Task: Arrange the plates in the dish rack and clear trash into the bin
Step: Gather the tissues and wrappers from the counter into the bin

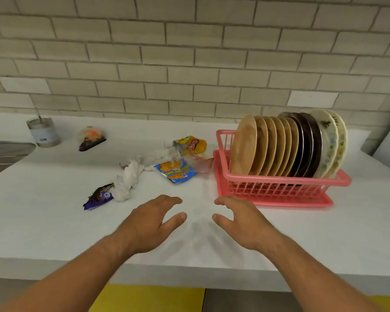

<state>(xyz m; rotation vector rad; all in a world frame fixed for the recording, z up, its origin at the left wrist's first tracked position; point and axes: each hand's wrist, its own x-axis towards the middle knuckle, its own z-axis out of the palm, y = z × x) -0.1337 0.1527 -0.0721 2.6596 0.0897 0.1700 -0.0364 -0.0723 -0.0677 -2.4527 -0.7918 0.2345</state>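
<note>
A pink dish rack stands on the right of the white counter. Several plates stand upright in it: tan plates in front, dark plates behind them, floral white plates at the back. Trash lies left of the rack: a yellow snack bag, a blue chip packet, crumpled white tissue, a purple wrapper and a clear wrapped wedge. My left hand and my right hand hover over the counter's front, fingers relaxed, holding nothing.
A metal tin with a utensil in it stands at the back left, beside a sink drainer. A tiled wall runs behind the counter. Yellow floor shows below the counter edge. No bin is in view.
</note>
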